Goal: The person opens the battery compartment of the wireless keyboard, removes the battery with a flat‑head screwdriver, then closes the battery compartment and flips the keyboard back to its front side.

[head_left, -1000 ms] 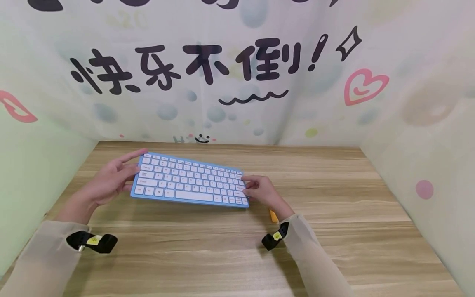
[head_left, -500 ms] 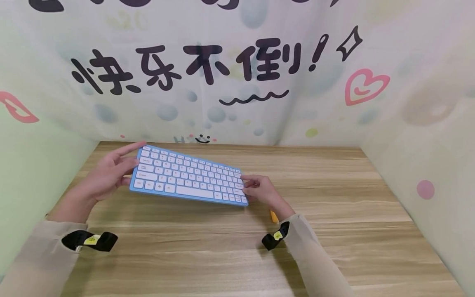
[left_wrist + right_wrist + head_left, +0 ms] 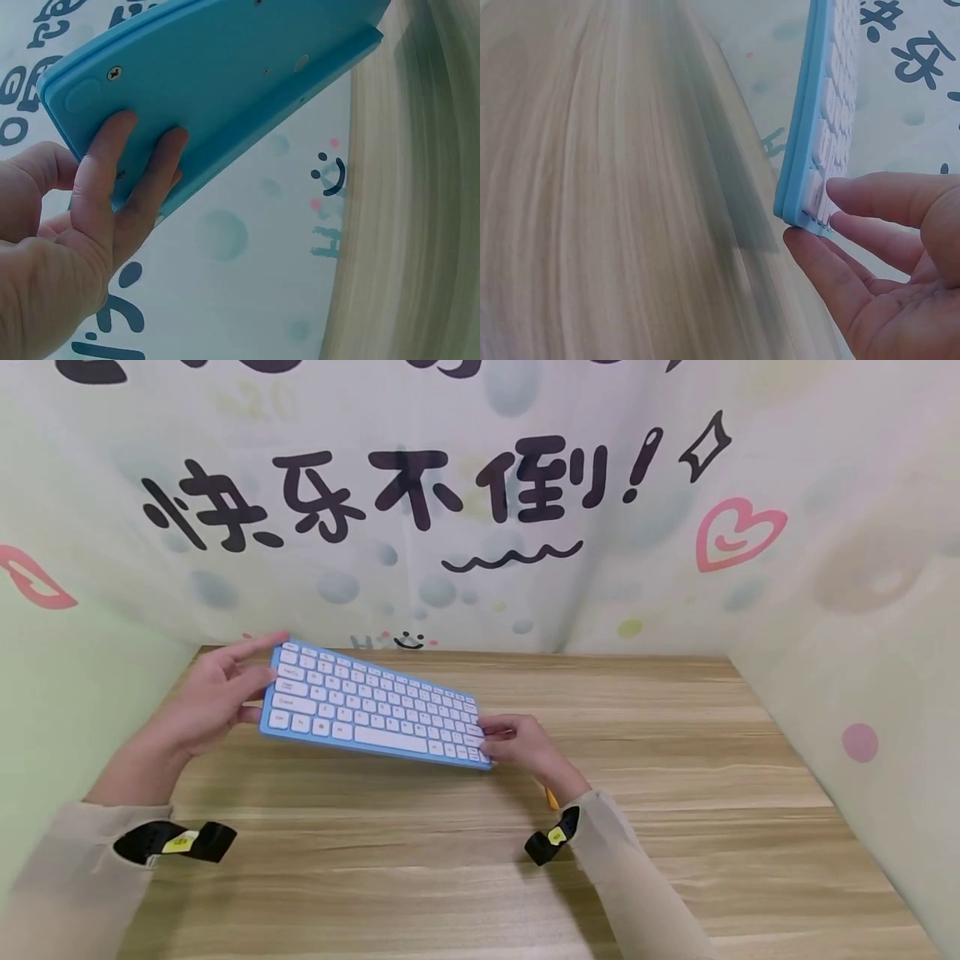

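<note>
A blue keyboard (image 3: pixel 375 706) with white keys is held up off the wooden table, tilted so its left end sits higher than its right. My left hand (image 3: pixel 206 697) grips the left end, thumb at the key side and fingers spread on the blue underside (image 3: pixel 225 82), where a screw shows in the left wrist view. At the right end my right hand (image 3: pixel 525 747) pinches the edge between thumb and fingers. In the right wrist view the keyboard's side edge (image 3: pixel 799 150) meets the fingertips of the right hand (image 3: pixel 885 262).
A small orange object (image 3: pixel 552 798) lies on the wooden table (image 3: pixel 420 877), partly hidden behind the right wrist. A printed cloth (image 3: pixel 480 593) stands along the table's back edge, with pale walls at both sides.
The left hand has lifted the keyboard's left end higher, and the tilt has grown. The right end has shifted slightly left and up with the right hand still on it.
</note>
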Tool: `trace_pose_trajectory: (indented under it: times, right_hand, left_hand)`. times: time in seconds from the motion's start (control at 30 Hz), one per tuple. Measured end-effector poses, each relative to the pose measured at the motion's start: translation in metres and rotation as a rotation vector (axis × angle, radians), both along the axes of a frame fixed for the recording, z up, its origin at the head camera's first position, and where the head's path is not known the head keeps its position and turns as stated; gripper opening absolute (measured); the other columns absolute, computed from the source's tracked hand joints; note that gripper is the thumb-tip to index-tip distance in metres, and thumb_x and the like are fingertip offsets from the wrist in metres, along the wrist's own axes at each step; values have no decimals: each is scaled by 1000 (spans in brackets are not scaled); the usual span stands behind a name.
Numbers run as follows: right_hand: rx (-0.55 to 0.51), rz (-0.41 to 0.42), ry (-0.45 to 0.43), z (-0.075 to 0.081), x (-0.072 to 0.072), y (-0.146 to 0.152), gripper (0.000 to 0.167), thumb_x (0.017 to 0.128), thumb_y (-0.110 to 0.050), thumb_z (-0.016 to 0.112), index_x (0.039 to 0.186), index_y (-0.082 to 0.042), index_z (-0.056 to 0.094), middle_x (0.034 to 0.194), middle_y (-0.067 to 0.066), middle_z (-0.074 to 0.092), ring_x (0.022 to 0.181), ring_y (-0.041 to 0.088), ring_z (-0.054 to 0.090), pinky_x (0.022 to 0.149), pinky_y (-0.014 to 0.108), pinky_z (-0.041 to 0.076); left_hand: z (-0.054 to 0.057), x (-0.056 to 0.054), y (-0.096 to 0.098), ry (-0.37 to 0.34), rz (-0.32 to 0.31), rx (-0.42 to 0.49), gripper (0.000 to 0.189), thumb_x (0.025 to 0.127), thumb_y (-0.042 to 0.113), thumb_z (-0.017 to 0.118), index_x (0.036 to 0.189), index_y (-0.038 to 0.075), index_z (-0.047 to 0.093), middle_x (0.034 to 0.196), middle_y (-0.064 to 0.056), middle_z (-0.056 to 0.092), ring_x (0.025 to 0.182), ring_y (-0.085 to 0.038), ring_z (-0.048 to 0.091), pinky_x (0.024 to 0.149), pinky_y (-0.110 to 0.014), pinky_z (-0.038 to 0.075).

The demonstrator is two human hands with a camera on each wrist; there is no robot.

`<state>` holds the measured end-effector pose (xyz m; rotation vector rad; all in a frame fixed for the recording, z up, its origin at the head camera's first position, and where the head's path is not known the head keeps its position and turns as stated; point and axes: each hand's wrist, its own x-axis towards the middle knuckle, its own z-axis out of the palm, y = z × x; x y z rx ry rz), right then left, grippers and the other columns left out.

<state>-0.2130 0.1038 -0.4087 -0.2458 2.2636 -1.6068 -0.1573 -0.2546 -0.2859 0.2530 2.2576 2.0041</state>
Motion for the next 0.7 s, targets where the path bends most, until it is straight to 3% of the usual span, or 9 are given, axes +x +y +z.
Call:
trace_pose_trajectory:
  times: [0.3,0.53,0.7]
  right_hand:
    - [18,3,22,6,3,-4,38,81,-2,67,118,0,60,112,15,60,99,24,58,76,30,52]
    - [-21,83,31,22,8,-5,43,82,-3,65,124,4,54,118,21,56,105,28,55,80,30,50]
    - [-14,113,70,26,9,-11,40,82,-7,67,121,-1,58,116,16,58,101,23,57,79,29,51]
  left_hand:
    - [14,1,7,4,9,-84,53,97,8,42,145,3,21,99,8,64,78,-17,66,59,-32,53]
    - [21,2,13,-6,44,-245,52,98,14,41,146,10,21,109,1,58,82,-12,65,64,-33,54]
    - [23,1,17,-1,33,-257,52,98,13,40,146,9,21,107,2,59,81,-13,65,64,-33,54]
